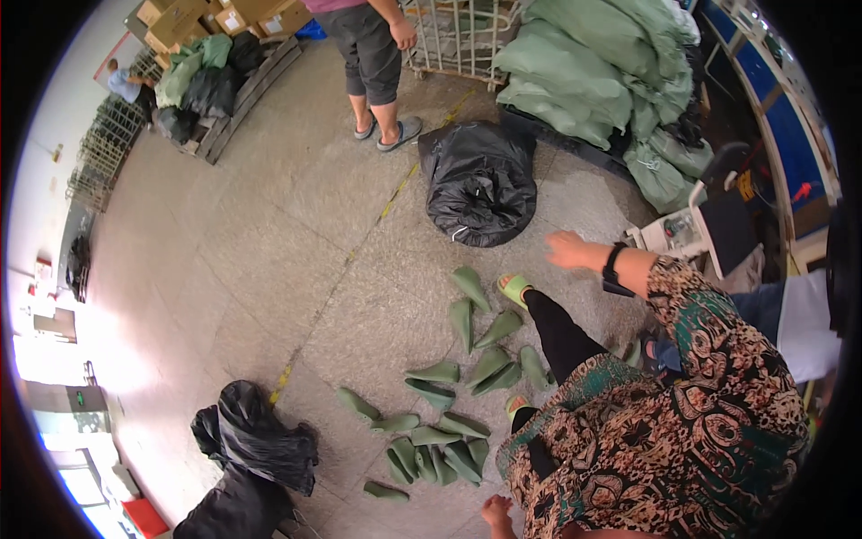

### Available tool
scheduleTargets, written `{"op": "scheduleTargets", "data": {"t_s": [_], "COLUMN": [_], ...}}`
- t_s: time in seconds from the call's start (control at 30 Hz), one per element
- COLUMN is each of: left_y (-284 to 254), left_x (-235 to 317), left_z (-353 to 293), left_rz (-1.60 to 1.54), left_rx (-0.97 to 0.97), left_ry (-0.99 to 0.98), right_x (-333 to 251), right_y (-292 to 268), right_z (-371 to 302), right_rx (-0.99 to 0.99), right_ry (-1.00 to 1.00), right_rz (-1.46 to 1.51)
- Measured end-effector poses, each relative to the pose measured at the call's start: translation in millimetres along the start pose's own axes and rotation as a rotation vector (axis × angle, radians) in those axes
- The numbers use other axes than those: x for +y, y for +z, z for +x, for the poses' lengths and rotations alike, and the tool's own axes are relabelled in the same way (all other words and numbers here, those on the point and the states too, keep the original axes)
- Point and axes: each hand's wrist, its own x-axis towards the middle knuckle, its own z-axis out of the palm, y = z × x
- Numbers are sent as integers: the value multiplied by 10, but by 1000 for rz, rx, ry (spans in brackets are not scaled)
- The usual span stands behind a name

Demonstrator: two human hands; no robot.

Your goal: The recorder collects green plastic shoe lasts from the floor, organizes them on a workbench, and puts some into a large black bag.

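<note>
Green shoe lasts (489,368) lie scattered on the floor in front of my feet, some singly and some bunched close together. My right hand (573,250), with a black band on its wrist, is held out over the floor beside a full black plastic bag (480,184). Its fingers are stretched out and it holds nothing. Low in the picture is my left hand (496,510), partly bent, with nothing visible in it. The closest shoe last (386,490) to that hand lies apart from the others. Neither hand touches a shoe last.
Green sacks (584,72) are heaped at the back right, near a wheeled cage (458,40). A person (368,63) in dark shorts stands beyond the black bag. More black bags (260,440) lie at the lower left. Cartons (180,22) and a loaded pallet (242,99) occupy the far left.
</note>
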Motion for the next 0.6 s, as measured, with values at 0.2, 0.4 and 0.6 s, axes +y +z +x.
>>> {"op": "scheduleTargets", "data": {"t_s": [0.2, 0.4, 0.6], "left_y": [1301, 1609, 1433], "left_x": [93, 9, -168], "left_z": [389, -360, -1055], "left_rz": [45, 216, 321], "left_rx": [79, 229, 266], "left_ry": [-121, -406, -494], "right_x": [1, 762, 1545], "right_y": [720, 1291, 1981], "right_z": [2307, 3953, 3192], "right_rx": [-91, 218, -419], "right_ry": [-159, -79, 319], "right_rz": [4, -327, 43]}}
